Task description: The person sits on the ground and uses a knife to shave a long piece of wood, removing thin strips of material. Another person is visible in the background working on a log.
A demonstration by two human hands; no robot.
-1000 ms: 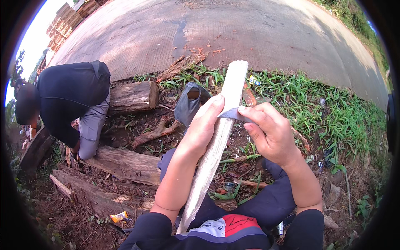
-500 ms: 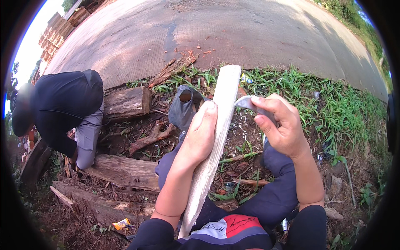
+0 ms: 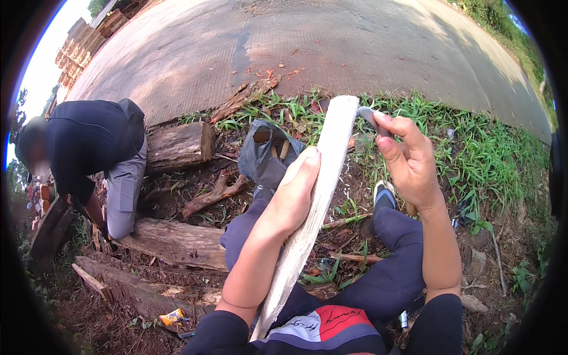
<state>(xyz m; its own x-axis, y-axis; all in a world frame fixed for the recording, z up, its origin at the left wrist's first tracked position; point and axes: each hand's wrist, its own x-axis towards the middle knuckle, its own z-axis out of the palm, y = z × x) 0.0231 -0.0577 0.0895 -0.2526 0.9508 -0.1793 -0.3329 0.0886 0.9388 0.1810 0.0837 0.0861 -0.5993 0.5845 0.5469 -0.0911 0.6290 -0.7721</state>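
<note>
A long pale strip of wood [image 3: 334, 151] slants from my lap up and away, its far end near the road's edge. My left hand [image 3: 294, 198] is closed round its left side about midway, thumb lying along the wood. In my right hand [image 3: 408, 157], a thin grey curved piece [image 3: 370, 117], blade-like in shape, is pinched between thumb and fingers. Its tip is close beside the right edge of the strip's far end; whether they touch I cannot tell. The fingers hide the rest of the grey piece.
A dark plastic bag [image 3: 263, 157] with things inside stands beyond my left hand. Logs [image 3: 183, 242] lie to the left, where another person [image 3: 94, 154] bends down. Grass [image 3: 467, 160] borders the paved road [image 3: 331, 47]. A yellow wrapper [image 3: 171, 317] lies at lower left.
The wood strip's far end has swung slightly right, and my left hand has moved a little right with it. My right hand and the grey piece have shifted right and away from me.
</note>
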